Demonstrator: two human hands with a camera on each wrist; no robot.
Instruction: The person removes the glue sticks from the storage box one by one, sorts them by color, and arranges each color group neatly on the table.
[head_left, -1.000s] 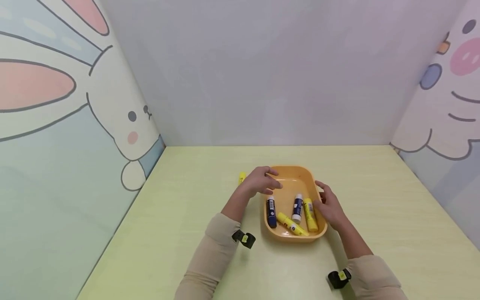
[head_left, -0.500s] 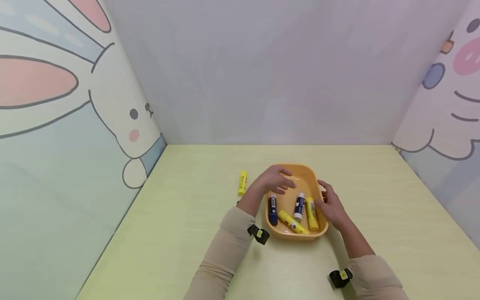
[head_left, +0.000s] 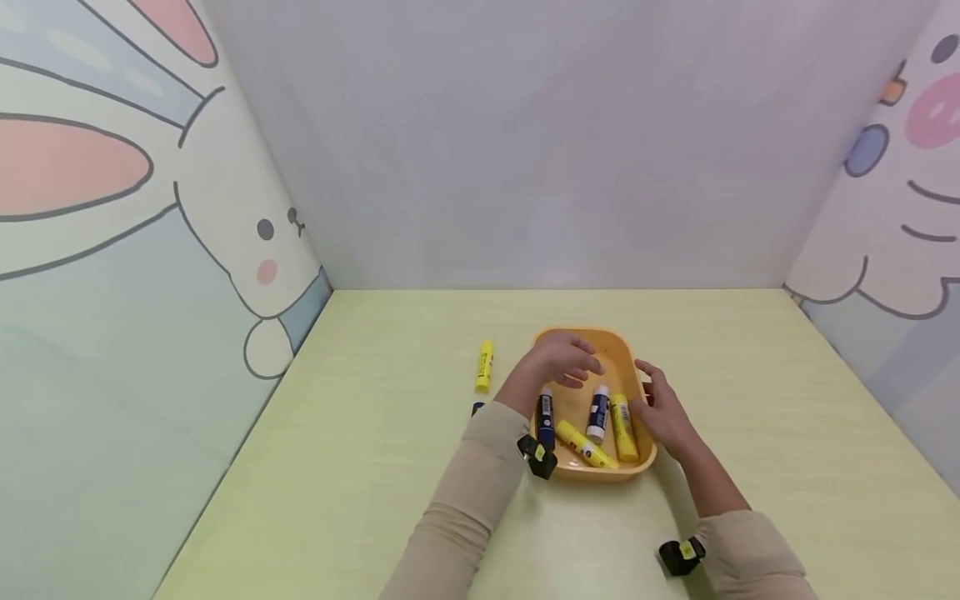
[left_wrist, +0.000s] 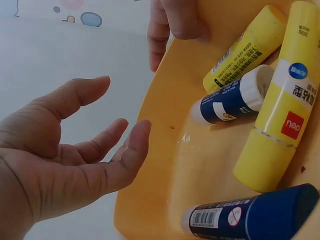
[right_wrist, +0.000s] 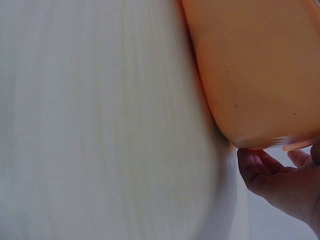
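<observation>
Probably I'd find the tray (head_left: 600,476) light and stiff, best rim-held — right hand (head_left: 663,410) pinching it, left hand (head_left: 564,358) fingers apart.

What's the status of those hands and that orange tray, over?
Left hand empty, above orange tray. Right hand holding its right side. Four glue sticks inside. Left sleeve partly hiding a dark blue object on the table.

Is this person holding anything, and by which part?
The right hand holds the orange tray by its right side, thumb at the rim; the left hand holds nothing.
</observation>
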